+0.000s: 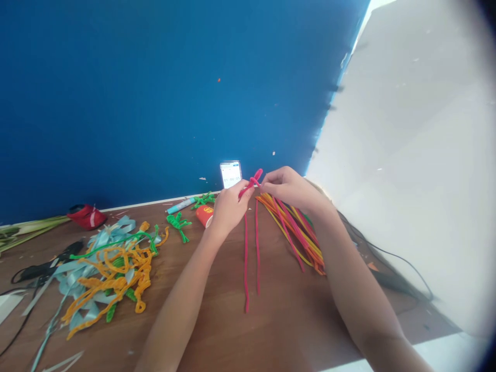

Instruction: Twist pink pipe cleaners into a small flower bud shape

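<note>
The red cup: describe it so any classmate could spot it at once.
Start at the brown table below the blue wall. Toward its far edge, just left of the left hand, find the red cup. Its yellow mark on smooth red sets it apart from the fuzzy green figures nearby.

I make out a craft corner: pipe cleaners (pixel 298 232), ribbons (pixel 124 227) and what looks like a glue gun (pixel 71 250) on a counter (pixel 279 325) against a blue wall (pixel 174 93).
</note>
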Available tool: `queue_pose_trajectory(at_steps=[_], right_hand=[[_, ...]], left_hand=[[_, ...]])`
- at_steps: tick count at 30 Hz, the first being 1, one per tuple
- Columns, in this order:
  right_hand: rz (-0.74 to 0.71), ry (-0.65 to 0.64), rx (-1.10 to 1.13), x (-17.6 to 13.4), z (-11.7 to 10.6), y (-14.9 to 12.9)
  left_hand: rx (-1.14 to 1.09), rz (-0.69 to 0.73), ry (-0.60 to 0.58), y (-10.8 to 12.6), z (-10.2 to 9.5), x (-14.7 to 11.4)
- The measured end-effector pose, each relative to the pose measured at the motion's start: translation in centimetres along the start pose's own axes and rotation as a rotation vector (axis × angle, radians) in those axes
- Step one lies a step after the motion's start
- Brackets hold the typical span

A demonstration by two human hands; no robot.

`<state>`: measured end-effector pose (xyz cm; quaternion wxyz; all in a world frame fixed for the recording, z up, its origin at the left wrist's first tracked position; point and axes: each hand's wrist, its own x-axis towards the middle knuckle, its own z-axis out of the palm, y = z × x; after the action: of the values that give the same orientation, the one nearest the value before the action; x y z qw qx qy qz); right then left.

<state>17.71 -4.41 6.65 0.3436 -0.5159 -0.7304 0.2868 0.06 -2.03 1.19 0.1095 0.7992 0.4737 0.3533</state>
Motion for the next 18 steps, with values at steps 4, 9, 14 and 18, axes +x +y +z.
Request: queue_pose_trajectory(at_steps=[4,9,14,18], right_hand=[[0.021,-0.028,-0.006,-0.1,-0.1,0.1],[0.01,-0.082,-0.043,0.0,0.3,-0.1],[-0.009,-0.133,-0.077,0.1,0.7,-0.1],[-0.046,-0.162,-0.083,0.4,1.2,0.2]], left_hand=[[-0.131,-0.018,0.012,0.3,-0.2,0.1],[-0.223,-0.051,0.046,0.6,0.2,0.1],[-0.336,-0.065,0.073,0.8,0.6,0.1],[-0.312,-0.066,0.071,0.7,0.8,0.1]])
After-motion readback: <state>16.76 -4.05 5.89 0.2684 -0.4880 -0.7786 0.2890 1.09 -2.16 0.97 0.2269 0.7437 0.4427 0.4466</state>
